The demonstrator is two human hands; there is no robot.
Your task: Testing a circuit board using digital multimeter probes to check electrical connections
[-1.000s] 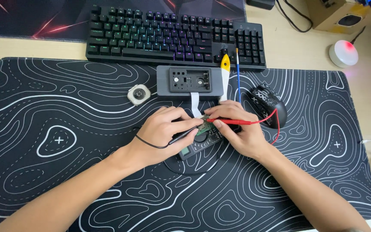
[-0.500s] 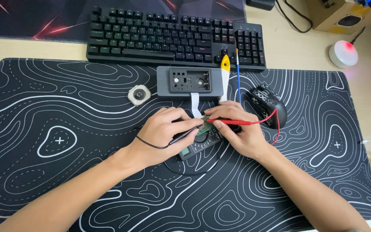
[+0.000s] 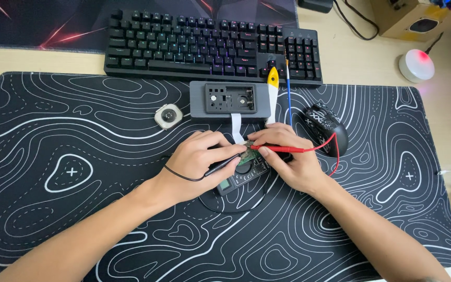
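I look down at my two hands meeting in the middle of a black mat with white wavy lines, which covers the counter.

My left hand pinches a black probe like a pen, fingers closed on it, tip pointing right onto a small green board. Its black lead loops back under my wrist.

My right hand pinches a red probe the same way, fingers closed, tip pointing left onto that board. Its red lead curves off to the right. The two tips come in from opposite sides, so each hand stays clear of the other. Both hands rest on the mat, which I judge steadies the tips.

The board lies between my hands, on top of a dark meter that peeks out beneath them, its screen facing me.

A white ribbon runs up from the board to a grey box just above. Beside the box lie a yellow-tipped tool and a thin blue stick. A small round part sits to the left, a mouse to the right, a keyboard beyond.
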